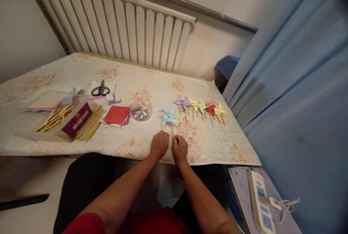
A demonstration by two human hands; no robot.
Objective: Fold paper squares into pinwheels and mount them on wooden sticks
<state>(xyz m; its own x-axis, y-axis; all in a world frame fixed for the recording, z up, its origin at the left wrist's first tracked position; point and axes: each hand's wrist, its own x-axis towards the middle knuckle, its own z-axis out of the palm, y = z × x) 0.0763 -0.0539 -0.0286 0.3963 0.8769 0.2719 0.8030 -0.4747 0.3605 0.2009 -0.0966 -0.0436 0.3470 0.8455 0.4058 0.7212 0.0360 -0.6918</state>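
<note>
Blue paper pinwheel (168, 117): lies flat near the table's front edge, its thin wooden stick (172, 131) running back toward the person and ending between the two hands.
Left hand (160, 143): knuckles up, fingers curled together and resting on the cloth just left of the stick's lower end; whether the fingertips pinch the stick I cannot tell from where I stand.
Right hand (179, 148): also curled shut, thumb and forefinger drawn in at the stick's end, touching or nearly touching it; the actual pinch is hidden under the fingers.
Finished row: more pinwheels (200, 106), purple, yellow, pale green, red and yellow, lie side by side toward the table's right edge, sticks pointing to the front.
Middle of table: a clear glass bowl (141, 110) with something glittery inside, just left of the blue pinwheel; beside it a stack of red paper squares (117, 115).
Left part of table: loose bamboo sticks (89, 124), a dark red box (77, 119), more sticks inside a clear tray (54, 116), pastel paper sheets, black scissors (100, 90) further back.
Surface: table (152, 81) under a pale quilted cloth with pink floral print.
Room: white radiator (122, 27) behind the table, blue curtain (299, 81) on the right, white power strip (261, 199) on a board at the lower right.
Hard to make out: the bowl's contents, the box's lettering, the pink note high on the wall.
</note>
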